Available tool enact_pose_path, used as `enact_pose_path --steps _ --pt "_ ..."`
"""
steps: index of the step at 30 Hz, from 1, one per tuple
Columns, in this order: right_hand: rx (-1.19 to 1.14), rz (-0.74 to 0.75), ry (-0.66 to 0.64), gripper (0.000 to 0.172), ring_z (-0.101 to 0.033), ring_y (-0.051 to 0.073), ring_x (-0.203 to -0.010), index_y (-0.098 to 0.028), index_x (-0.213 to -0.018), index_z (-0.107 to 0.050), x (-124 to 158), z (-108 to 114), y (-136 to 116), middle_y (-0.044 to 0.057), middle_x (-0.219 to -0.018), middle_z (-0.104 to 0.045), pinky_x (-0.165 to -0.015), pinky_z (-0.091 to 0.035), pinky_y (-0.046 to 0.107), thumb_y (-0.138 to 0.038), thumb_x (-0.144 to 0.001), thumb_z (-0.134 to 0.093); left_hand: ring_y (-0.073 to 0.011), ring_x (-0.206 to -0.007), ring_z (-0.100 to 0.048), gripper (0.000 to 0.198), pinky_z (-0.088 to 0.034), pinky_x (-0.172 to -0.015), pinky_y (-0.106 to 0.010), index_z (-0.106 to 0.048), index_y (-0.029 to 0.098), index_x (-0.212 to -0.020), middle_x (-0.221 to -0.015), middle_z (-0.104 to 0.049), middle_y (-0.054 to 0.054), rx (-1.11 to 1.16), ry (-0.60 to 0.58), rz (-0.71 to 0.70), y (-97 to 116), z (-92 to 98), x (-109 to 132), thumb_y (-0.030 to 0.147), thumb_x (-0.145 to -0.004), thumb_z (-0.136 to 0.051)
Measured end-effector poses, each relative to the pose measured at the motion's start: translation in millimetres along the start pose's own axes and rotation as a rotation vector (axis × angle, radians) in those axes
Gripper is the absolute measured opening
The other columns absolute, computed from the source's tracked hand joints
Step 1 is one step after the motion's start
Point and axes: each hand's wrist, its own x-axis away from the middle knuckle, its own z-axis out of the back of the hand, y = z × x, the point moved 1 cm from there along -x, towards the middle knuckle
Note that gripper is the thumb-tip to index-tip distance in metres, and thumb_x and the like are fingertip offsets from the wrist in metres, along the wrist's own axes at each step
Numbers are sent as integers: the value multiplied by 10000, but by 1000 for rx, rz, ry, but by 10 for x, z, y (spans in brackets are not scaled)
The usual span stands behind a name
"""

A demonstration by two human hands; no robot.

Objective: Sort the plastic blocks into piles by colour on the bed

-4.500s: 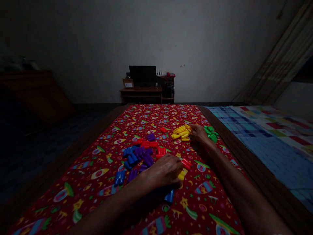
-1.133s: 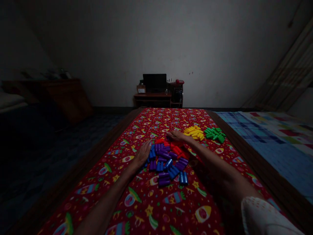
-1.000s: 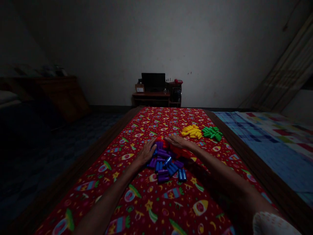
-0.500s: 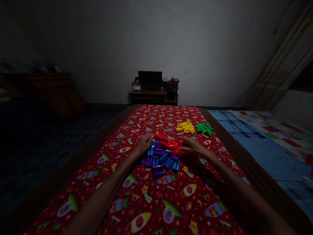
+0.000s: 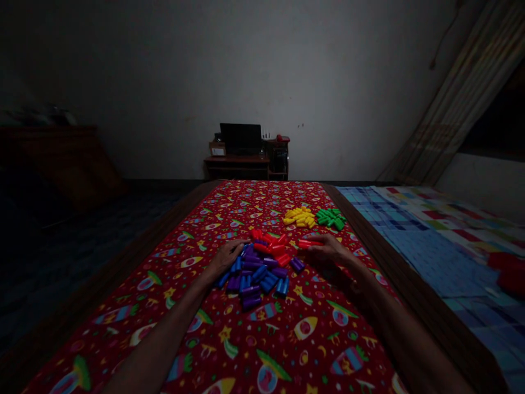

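Observation:
On the red patterned cloth, my right hand pinches one or more red plastic tube-shaped pieces just right of a mixed pile. My left hand lies at the pile's left edge, fingers stretched out against it and touching its pieces. Red pieces lie at the back of this pile. Purple pieces and blue pieces overlap towards me. A purple piece lies slightly apart on the right.
Farther back lie a yellow heap and, beside it, a green heap of similar pieces. A bed with a blue checked cover is on the right. Against the wall stands a desk with a dark monitor.
My right hand has drawn away from the pile to the right, with red in its fingers. The left hand stays at the pile's left edge. The view has turned slightly right.

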Motion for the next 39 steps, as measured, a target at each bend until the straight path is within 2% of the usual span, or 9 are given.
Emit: enact_pose_path --steps 5,7,12,17,21,27,33,36,39 --pt "-11 -16 -110 413 -644 180 -673 -149 -920 -746 88 212 58 51 -803 -729 -577 -482 245 -512 -773 -617 -262 -1096 -623 515 -462 -984 -414 -701 160 -1092 -1169 -688 -110 -8 -14 1 -41 -13 -18 486 -837 -395" --pt "39 -10 -34 410 -642 179 -677 -146 -908 -744 108 294 102 49 -806 -729 -563 -469 234 -509 -780 -602 -264 -1096 -623 519 -462 -984 -413 -695 153 -1104 -1168 -688 -114 -9 -16 6 -39 -11 -15 481 -833 -396" --pt "121 -109 347 418 -645 184 -660 -128 -1006 -716 206 577 366 65 -805 -732 -522 -446 227 -445 -749 -626 -260 -1108 -617 508 -451 -998 -406 -704 167 -1084 -1179 -685 -105 -8 -22 9 -14 8 -14 484 -827 -401" --pt "254 -131 409 345 -675 208 -741 -137 -927 -739 277 847 566 83 -866 -744 -606 -484 247 -377 -691 -667 -262 -1092 -625 488 -462 -983 -400 -721 186 -1039 -1165 -693 -89 7 -22 10 -5 21 -29 498 -820 -417" --pt "350 -165 549 342 -682 228 -826 -141 -941 -742 273 975 540 107 -920 -744 -690 -498 280 -392 -772 -582 -265 -1075 -634 522 -472 -970 -394 -715 183 -1059 -1152 -699 -90 20 -13 20 -26 19 -37 533 -807 -421" --pt "397 -271 533 403 -677 204 -713 -85 -1078 -700 283 942 573 132 -898 -738 -629 -493 274 -325 -773 -594 -270 -1075 -632 553 -469 -968 -396 -721 181 -1051 -1144 -701 -101 9 -22 34 -26 39 -43 577 -798 -429" --pt "386 -244 461 394 -685 211 -752 -90 -1076 -706 303 973 494 136 -961 -736 -623 -490 265 -343 -831 -528 -273 -1077 -630 570 -468 -970 -394 -729 186 -1020 -1136 -705 -95 20 -22 31 4 44 -46 613 -789 -430" --pt "482 -169 506 341 -681 232 -843 -101 -1015 -729 293 949 320 145 -989 -732 -717 -490 288 -299 -840 -514 -278 -1069 -633 580 -473 -965 -393 -735 182 -1001 -1131 -706 -98 10 -24 35 2 38 -49 618 -781 -421" --pt "531 -28 528 303 -673 230 -858 -145 -952 -746 233 698 104 113 -936 -743 -785 -484 308 -278 -859 -490 -276 -1067 -635 573 -473 -964 -396 -725 175 -1035 -1139 -703 -98 6 -23 30 -6 36 -52 593 -786 -422"
